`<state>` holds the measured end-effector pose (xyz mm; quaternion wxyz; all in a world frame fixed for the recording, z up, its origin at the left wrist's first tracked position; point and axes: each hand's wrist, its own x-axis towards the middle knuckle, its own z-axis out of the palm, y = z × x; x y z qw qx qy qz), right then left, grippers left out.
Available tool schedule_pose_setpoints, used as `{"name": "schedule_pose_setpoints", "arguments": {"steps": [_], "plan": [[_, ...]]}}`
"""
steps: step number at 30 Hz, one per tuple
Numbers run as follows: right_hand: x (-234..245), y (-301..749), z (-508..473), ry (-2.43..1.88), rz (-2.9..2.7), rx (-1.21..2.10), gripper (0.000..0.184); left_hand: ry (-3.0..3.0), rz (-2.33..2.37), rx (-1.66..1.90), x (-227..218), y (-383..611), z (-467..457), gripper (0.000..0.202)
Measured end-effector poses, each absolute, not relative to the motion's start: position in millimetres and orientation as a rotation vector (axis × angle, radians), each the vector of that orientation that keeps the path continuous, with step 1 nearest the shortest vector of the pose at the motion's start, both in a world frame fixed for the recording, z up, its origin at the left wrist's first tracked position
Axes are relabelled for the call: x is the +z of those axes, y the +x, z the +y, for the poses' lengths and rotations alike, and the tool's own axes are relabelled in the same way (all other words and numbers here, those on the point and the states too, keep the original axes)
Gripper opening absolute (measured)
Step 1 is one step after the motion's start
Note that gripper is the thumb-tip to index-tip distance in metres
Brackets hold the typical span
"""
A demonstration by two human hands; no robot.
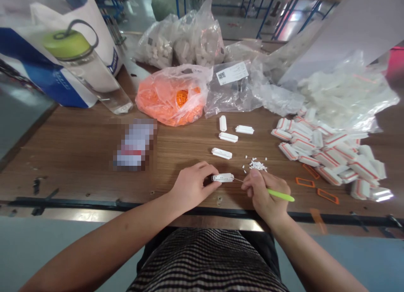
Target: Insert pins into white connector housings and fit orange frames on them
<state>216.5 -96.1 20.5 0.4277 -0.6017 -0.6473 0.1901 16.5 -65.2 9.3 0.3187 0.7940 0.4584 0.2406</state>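
Between the thumb and fingers of my left hand [193, 184] is a small white plastic casing [224, 178] with a row of dark marks or holes, lying near the table's front edge. My right hand [267, 193] is closed around a thin tool with a lime-green handle [282, 195]. The tool's fine metal tip points left and reaches the casing's right end; whether it touches cannot be made out. Just beyond my right hand lies a little heap of tiny white pieces [257, 164]. Several similar white casings [221, 153] rest farther back.
On the right are a pile of white casings with orange edging [334, 151] and loose orange frames [327, 196]. Behind stand a bag of orange parts [172, 96], clear plastic bags [233, 90] and, at left, a green-lidded bottle [94, 75]. A blurred-out item [135, 144] lies left.
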Motion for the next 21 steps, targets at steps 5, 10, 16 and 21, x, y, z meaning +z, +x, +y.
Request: {"name": "schedule_pose_setpoints", "arguments": {"steps": [5,10,16,21], "plan": [[20.7,214.7,-96.1,-1.493,-1.661,0.462,0.045,2.097,1.218,0.622,9.8,16.7,-65.4,0.009],[22.1,214.0,-95.4,-1.509,-1.625,0.447,0.045,2.104,1.208,0.629,9.1,16.8,-65.4,0.009],[23.0,213.1,-94.7,-1.514,-1.688,0.459,0.045,2.098,1.214,0.624,8.6,16.8,-65.2,0.009],[23.2,212.7,-94.0,-1.518,-1.687,0.482,0.045,2.101,1.211,0.624,9.5,16.8,-65.6,0.009]]}}
